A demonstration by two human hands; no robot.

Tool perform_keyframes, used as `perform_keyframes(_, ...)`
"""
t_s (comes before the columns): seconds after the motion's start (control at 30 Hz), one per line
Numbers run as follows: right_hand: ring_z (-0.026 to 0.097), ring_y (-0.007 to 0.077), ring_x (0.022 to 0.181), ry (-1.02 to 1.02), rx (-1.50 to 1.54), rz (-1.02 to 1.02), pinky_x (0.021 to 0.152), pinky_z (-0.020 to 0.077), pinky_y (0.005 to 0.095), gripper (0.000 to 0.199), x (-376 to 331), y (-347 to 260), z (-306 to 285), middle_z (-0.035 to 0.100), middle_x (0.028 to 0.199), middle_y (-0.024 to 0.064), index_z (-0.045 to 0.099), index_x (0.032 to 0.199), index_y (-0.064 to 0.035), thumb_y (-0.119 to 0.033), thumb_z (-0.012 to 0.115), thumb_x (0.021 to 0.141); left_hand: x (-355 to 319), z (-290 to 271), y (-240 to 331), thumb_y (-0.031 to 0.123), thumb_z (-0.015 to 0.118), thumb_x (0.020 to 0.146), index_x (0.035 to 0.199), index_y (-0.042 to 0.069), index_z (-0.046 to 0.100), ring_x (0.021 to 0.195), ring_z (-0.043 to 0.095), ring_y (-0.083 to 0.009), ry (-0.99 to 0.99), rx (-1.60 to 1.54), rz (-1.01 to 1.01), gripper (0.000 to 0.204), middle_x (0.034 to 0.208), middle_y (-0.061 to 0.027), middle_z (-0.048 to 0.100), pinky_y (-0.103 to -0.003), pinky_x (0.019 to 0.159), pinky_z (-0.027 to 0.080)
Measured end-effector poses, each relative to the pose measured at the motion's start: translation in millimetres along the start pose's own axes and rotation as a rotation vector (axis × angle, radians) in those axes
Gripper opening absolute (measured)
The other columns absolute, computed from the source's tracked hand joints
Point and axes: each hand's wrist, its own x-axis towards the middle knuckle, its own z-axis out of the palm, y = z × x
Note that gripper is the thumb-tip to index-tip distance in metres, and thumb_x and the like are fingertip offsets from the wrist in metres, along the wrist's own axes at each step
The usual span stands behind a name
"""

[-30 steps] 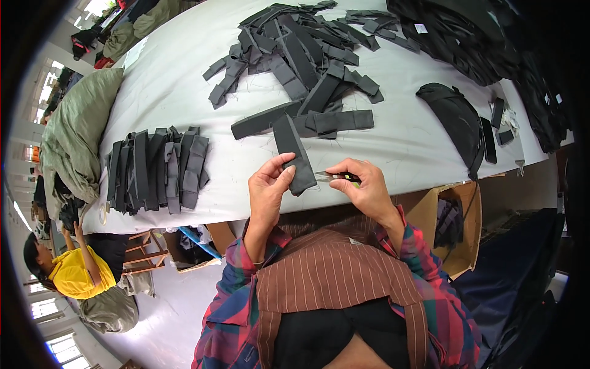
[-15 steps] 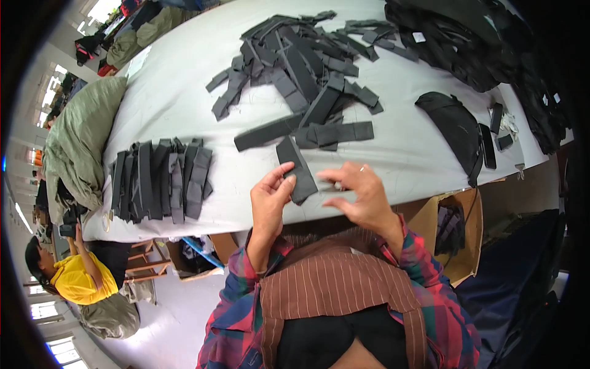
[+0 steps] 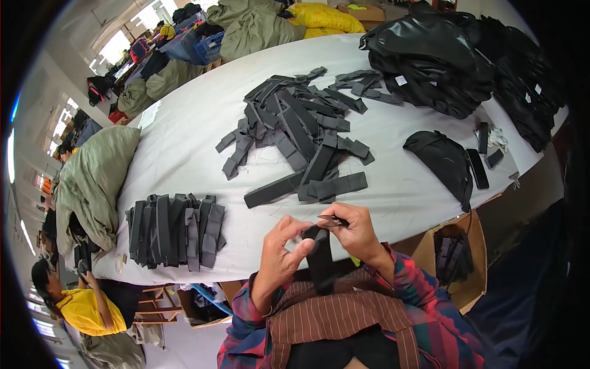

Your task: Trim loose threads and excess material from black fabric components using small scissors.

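Note:
My left hand point(image 3: 281, 251) pinches the top of a dark grey fabric strap point(image 3: 321, 261) that hangs down toward my chest. My right hand point(image 3: 356, 232) grips small thread snips point(image 3: 332, 221) at the strap's upper end. Both hands are at the near edge of the white table point(image 3: 184, 147). A loose pile of similar grey straps point(image 3: 301, 129) lies in the table's middle. A neat row of stacked straps point(image 3: 178, 229) sits at the near left.
A heap of black bags point(image 3: 455, 61) fills the far right, with a single black bag point(image 3: 444, 161) nearer. An olive sack point(image 3: 92, 184) rests at the left edge. A cardboard box point(image 3: 455, 258) stands below right. A person in yellow point(image 3: 80, 301) sits lower left.
The strap has been lifted off the table edge and pulled toward me, now hanging upright between my hands. The snips have come to its top end.

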Motion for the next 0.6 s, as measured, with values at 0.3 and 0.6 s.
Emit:
perform_keyframes(0.3, 0.057, 0.0102, 0.075, -0.2, 0.092, 0.3, 0.07, 0.0467, 0.0255, 0.019, -13, 30, 13, 0.062, 0.081, 0.0042, 0.061, 0.098, -0.0011, -0.004, 0.067, 0.08, -25, 28, -49, 0.014, 0.041, 0.094, 0.117, 0.003, 0.044, 0.071, 0.063, -0.0224, 0.095, -0.979, -0.574, 0.026, 0.091, -0.0132, 0.061, -0.033, 0.066, 0.054)
perform_keyframes(0.6, 0.06, 0.0212, 0.076, -0.19, -0.29, 0.054, 0.072, 0.0424, 0.0309, 0.026, -18, 37, 2, 0.066, 0.086, 0.0049, 0.067, 0.101, -0.0088, -0.012, 0.072, 0.076, -30, 20, -47, 0.01, 0.046, 0.09, 0.12, 0.001, 0.042, 0.08, 0.062, -0.0259, 0.234, -1.046, -0.613, 0.031, 0.099, -0.0163, 0.058, -0.037, 0.07, 0.055)
